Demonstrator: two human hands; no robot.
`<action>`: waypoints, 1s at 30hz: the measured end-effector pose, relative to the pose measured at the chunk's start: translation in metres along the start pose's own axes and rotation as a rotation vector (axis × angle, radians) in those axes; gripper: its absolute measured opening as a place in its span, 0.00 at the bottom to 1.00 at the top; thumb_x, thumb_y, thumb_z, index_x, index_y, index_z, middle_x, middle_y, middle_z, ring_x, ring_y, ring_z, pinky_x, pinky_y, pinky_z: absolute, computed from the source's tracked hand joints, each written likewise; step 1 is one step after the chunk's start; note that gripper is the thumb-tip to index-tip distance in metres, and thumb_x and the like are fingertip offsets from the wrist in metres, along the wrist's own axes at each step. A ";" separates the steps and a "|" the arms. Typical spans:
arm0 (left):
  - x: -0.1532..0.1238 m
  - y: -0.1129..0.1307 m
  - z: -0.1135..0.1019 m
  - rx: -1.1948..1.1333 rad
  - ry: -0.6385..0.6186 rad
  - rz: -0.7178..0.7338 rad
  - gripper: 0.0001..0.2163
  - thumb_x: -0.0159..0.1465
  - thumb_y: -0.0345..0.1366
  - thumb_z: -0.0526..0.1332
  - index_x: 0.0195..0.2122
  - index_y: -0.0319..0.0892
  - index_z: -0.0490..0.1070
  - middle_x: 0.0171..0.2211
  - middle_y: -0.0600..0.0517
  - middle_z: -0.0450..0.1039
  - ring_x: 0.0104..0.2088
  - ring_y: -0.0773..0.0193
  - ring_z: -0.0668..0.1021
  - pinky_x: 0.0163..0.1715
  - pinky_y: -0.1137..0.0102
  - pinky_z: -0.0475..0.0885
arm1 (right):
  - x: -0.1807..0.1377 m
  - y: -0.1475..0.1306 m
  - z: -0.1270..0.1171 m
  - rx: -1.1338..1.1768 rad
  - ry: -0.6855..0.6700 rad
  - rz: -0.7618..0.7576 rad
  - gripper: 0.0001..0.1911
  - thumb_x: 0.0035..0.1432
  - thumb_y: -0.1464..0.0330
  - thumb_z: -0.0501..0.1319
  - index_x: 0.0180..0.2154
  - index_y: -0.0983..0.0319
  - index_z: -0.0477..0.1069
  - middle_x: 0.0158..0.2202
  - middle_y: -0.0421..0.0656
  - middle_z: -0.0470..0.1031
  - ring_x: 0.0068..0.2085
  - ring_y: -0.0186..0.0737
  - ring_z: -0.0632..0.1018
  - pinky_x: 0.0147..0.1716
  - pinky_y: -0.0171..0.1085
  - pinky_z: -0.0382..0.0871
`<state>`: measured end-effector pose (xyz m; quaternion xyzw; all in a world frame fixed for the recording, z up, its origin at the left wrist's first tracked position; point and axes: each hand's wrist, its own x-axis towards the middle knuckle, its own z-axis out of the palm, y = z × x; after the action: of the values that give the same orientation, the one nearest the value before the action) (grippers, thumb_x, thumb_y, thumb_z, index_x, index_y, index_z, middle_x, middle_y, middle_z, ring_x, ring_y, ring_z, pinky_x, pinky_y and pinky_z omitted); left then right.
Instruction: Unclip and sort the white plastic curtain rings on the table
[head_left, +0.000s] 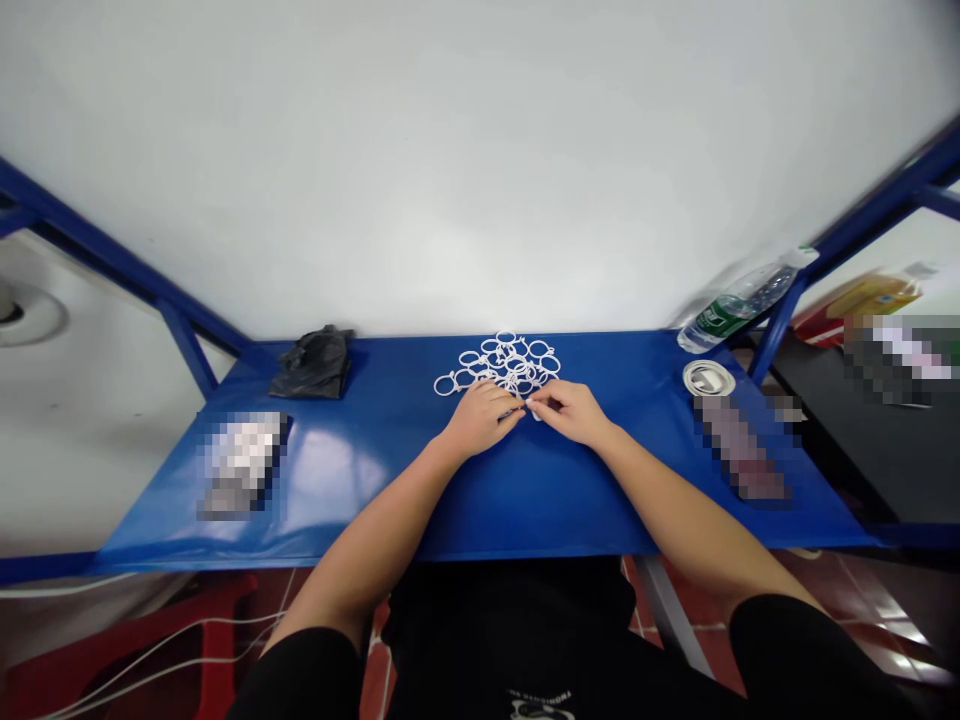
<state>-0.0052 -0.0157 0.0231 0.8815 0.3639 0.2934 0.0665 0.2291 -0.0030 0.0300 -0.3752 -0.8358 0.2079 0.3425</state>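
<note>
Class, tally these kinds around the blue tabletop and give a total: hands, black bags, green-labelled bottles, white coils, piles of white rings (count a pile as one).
Hands: 2 (left hand, right hand)
Black bag: 1
Green-labelled bottle: 1
White coil: 1
Pile of white rings: 1
Total: 6

thin white rings (514,379), overlapping, lying heaped at twelve o'clock, small white piece (536,415) being pinched, heap's five o'clock

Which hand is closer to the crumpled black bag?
Left. The left hand is to the right of the black bag; the right hand is farther right, past the left hand.
</note>
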 end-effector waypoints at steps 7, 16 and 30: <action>-0.001 0.007 0.005 -0.029 0.164 -0.059 0.11 0.74 0.41 0.60 0.40 0.46 0.81 0.36 0.50 0.84 0.36 0.60 0.81 0.43 0.61 0.73 | -0.003 -0.007 0.005 0.065 0.029 -0.062 0.14 0.73 0.58 0.59 0.38 0.58 0.77 0.30 0.41 0.80 0.31 0.37 0.79 0.33 0.35 0.70; 0.002 0.011 -0.002 -0.051 0.106 -0.045 0.12 0.75 0.42 0.58 0.39 0.47 0.80 0.35 0.51 0.83 0.38 0.60 0.81 0.49 0.58 0.74 | -0.003 -0.014 -0.001 0.013 -0.035 0.021 0.16 0.71 0.57 0.57 0.36 0.57 0.77 0.30 0.42 0.80 0.30 0.39 0.78 0.34 0.37 0.71; -0.017 -0.072 -0.016 0.147 0.337 -0.523 0.09 0.69 0.43 0.63 0.42 0.45 0.80 0.45 0.45 0.82 0.49 0.50 0.80 0.53 0.54 0.72 | 0.007 0.050 -0.051 -0.523 0.136 0.560 0.13 0.63 0.57 0.63 0.41 0.58 0.79 0.38 0.46 0.81 0.38 0.47 0.78 0.36 0.40 0.66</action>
<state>-0.0670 0.0239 0.0046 0.6994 0.6044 0.3812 0.0144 0.2867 0.0390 0.0371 -0.6764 -0.7013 0.0478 0.2198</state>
